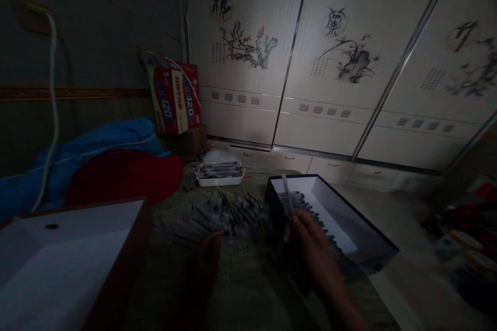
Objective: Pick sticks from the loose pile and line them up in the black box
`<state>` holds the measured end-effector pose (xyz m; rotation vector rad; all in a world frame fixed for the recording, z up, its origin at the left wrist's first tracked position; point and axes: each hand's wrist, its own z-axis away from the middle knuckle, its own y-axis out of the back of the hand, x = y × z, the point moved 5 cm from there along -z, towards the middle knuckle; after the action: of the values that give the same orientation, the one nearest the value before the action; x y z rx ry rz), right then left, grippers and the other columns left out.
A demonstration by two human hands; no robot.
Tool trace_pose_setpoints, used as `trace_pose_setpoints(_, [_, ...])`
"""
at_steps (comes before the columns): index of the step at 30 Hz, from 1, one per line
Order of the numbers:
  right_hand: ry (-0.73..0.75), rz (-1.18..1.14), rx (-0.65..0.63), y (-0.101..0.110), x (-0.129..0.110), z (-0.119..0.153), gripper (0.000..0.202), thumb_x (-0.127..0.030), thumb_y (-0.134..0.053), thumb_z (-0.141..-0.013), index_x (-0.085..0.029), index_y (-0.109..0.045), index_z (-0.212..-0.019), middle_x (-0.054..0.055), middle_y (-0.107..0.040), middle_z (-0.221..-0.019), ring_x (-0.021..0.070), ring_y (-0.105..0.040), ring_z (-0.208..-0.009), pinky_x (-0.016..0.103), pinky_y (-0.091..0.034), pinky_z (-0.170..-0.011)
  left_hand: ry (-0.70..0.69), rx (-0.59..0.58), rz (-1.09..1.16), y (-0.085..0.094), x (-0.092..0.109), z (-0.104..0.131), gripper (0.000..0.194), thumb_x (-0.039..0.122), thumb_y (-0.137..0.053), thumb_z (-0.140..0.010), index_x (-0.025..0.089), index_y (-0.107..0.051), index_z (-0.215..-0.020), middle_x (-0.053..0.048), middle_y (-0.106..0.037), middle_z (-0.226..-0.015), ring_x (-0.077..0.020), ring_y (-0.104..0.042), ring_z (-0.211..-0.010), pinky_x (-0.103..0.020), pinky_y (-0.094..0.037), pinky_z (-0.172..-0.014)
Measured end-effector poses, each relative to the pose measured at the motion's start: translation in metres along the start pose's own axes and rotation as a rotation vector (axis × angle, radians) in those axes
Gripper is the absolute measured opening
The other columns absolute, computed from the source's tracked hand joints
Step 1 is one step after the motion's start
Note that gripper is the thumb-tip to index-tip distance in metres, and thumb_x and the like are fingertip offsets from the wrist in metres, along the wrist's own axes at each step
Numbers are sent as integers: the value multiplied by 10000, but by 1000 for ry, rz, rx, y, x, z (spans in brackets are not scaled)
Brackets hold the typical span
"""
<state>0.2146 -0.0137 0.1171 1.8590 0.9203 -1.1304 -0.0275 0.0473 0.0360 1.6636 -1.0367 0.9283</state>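
Note:
My right hand [310, 235] grips a slender, pale, pen-like stick [286, 190], its upper end pointing up. It is in front of the near side of a dark-edged box [349, 212] with a white inside, where several dark-tipped pen-like sticks [297, 199] lie in a row. My left hand [209, 253] is at the near edge of a loose pile of dark and clear slender pieces [229, 214]. Its fingers are curled with the tips close together; the dim light hides what is between them.
A white tray [220, 181] of similar sticks sits behind the pile. On the left is a large brown-edged box [77, 238] with a white inside. Beyond it are a red round object [124, 178], blue cloth [108, 137] and a red carton [176, 95]. Sliding cabinet doors [248, 114] stand behind.

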Motion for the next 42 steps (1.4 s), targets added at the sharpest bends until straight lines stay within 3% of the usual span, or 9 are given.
trace_pose_setpoints(4, [197, 877, -64, 55, 18, -44, 272, -261, -371, -895, -172, -598, -1013, 83, -616, -997, 170, -573, -898, 246, -433, -736, -40, -5, -58, -5, -1, 2, 331, 403, -456, -778, 201, -709, -849, -46, -745, -874, -230, -665, -870, -283, -500, -782])
trace_pose_setpoints(7, [182, 1110, -99, 82, 45, -73, 220, -184, -467, -842, -166, -669, -930, 127, -620, -963, 249, -541, -938, 330, -380, -784, -36, 17, -75, -6, -1, 3, 334, 393, -446, -789, 196, -710, -844, -53, -744, -880, -224, -667, -867, -282, -494, -804])
trace_pose_setpoints(12, [190, 1269, -321, 80, 73, -93, 250, -31, -468, -777, -141, -691, -750, 133, -648, -817, 219, -568, -838, 286, -358, -720, -10, 59, -80, -3, -2, 3, 305, 384, -456, -801, 224, -708, -864, -39, -743, -905, -218, -663, -890, -276, -490, -810])
trace_pose_setpoints(19, [195, 1329, -497, 57, 101, -97, 242, -11, -474, -757, -124, -686, -789, 129, -672, -818, 185, -601, -816, 264, -366, -757, -58, 57, -70, -2, -7, -1, 309, 388, -472, -780, 210, -718, -840, -25, -748, -867, -208, -670, -858, -249, -496, -779])
trace_pose_setpoints(25, [195, 1300, -424, 57, 95, -100, 255, -41, -451, -785, -140, -680, -837, 117, -675, -837, 189, -595, -840, 257, -384, -731, -52, 71, -97, -1, -6, 1, 312, 386, -465, -798, 213, -718, -855, -23, -746, -878, -196, -673, -847, -222, -496, -758])
trace_pose_setpoints(30, [245, 1202, -223, 60, 55, -84, 284, -144, -367, -878, -148, -634, -973, 111, -652, -952, 199, -577, -910, 277, -401, -780, -18, 65, -121, 0, -7, 2, 342, 388, -436, -809, 199, -712, -885, -46, -744, -893, -207, -671, -857, -241, -497, -756])
trace_pose_setpoints(34, [415, 806, -75, 38, 7, -30, 278, -258, -346, -910, -171, -578, -1037, 89, -627, -985, 180, -591, -856, 265, -436, -739, -26, 69, -110, 2, -4, 4, 360, 398, -421, -820, 185, -704, -884, -55, -736, -913, -211, -660, -890, -249, -483, -800])
trace_pose_setpoints(36, [440, 653, -134, 13, -4, 2, 233, -250, -380, -895, -195, -594, -969, 63, -634, -913, 174, -595, -836, 259, -437, -729, -34, 75, -103, 2, -2, 5, 357, 397, -421, -821, 186, -701, -887, -50, -735, -907, -208, -662, -881, -246, -484, -796])
trace_pose_setpoints(42, [207, 676, -344, -68, 31, 42, 212, -125, -439, -822, -211, -626, -874, 38, -647, -860, 151, -603, -768, 216, -420, -640, -46, 115, -71, 4, -3, 4, 330, 372, -428, -808, 191, -702, -849, -43, -740, -878, -206, -666, -863, -254, -495, -784])
